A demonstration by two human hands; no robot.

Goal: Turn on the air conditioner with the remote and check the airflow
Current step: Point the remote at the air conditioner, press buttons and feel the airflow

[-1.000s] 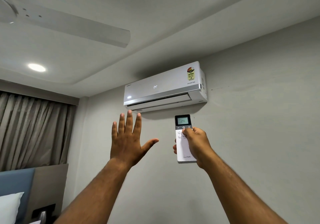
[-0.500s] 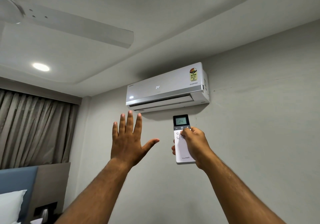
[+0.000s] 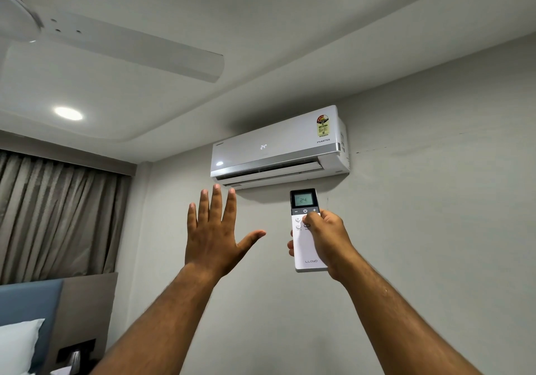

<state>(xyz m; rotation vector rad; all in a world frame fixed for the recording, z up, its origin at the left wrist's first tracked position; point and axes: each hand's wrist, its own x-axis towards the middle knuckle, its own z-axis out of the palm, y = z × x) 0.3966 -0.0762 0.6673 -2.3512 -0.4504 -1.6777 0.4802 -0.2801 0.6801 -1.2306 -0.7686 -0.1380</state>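
Observation:
A white wall-mounted air conditioner (image 3: 278,145) hangs high on the grey wall, its front display reading 24 and its lower flap partly open. My right hand (image 3: 326,239) grips a white remote (image 3: 304,247) upright just below the unit's right half, thumb resting on the buttons under its lit screen, which shows 24. My left hand (image 3: 213,235) is raised with the palm facing the unit and the fingers spread, its fingertips just under the unit's left end, holding nothing.
A white ceiling fan blade (image 3: 139,52) reaches across the upper left, beside a lit recessed lamp (image 3: 68,113). Brown curtains (image 3: 55,215) cover the left wall. Low at the left are a blue headboard (image 3: 29,302) and a white pillow (image 3: 17,345).
The view has shifted slightly, so the air conditioner sits a little further right and lower. Both hands keep nearly the same pose; the flap looks a bit more open.

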